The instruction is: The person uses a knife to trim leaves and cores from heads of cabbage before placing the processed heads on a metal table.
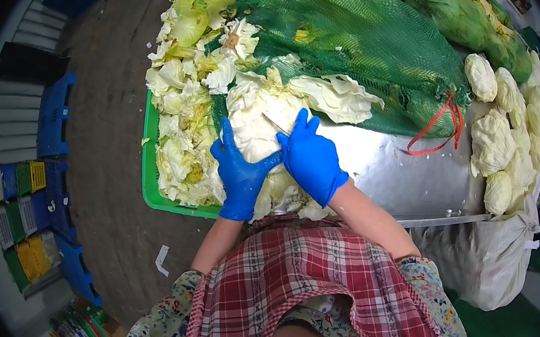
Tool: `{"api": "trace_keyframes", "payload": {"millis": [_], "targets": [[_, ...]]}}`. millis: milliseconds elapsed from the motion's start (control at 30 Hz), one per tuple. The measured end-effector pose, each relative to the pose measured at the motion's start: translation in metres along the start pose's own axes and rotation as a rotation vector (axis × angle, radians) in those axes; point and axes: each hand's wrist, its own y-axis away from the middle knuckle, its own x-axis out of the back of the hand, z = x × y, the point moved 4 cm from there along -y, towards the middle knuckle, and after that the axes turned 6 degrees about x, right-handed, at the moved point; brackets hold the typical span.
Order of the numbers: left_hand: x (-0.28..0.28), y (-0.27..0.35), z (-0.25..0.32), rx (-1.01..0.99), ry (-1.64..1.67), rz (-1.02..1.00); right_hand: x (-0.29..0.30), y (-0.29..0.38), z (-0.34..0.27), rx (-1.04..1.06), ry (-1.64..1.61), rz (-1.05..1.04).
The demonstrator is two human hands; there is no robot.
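A pale cabbage head lies before me at the left end of the steel table. My left hand, in a blue glove, cups its near side with thumb and fingers spread around it. My right hand, also gloved in blue, holds a small knife, whose thin blade lies against the cabbage; the handle is hidden in the fist. A loose outer leaf rests just beyond, against a green mesh sack of cabbages with a red tie.
A green plastic crate heaped with cabbage leaves stands at the left. Peeled cabbages are piled on the table's right end, with another mesh sack behind. A whitish sack hangs below the right edge. Blue crates line the far left.
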Motion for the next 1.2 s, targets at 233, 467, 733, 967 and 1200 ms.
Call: {"api": "trace_keyframes", "payload": {"millis": [233, 467, 733, 967, 1200], "targets": [[0.001, -0.008, 0.014, -0.052, -0.065, -0.068, -0.002, 0.013, 0.018, 0.008, -0.020, 0.057], [-0.003, -0.012, 0.019, 0.042, -0.072, -0.111, 0.000, 0.025, 0.041, 0.110, -0.052, 0.187], [-0.007, -0.009, 0.025, 0.076, -0.061, -0.061, 0.005, -0.005, 0.056, -0.017, -0.253, 0.131], [-0.017, -0.012, 0.027, -0.078, -0.058, 0.078, 0.000, -0.061, 0.083, -0.084, -0.261, 0.165], [-0.030, -0.021, 0.026, -0.115, 0.006, 0.039, -0.005, -0.121, 0.124, -0.100, -0.278, 0.094]]}}
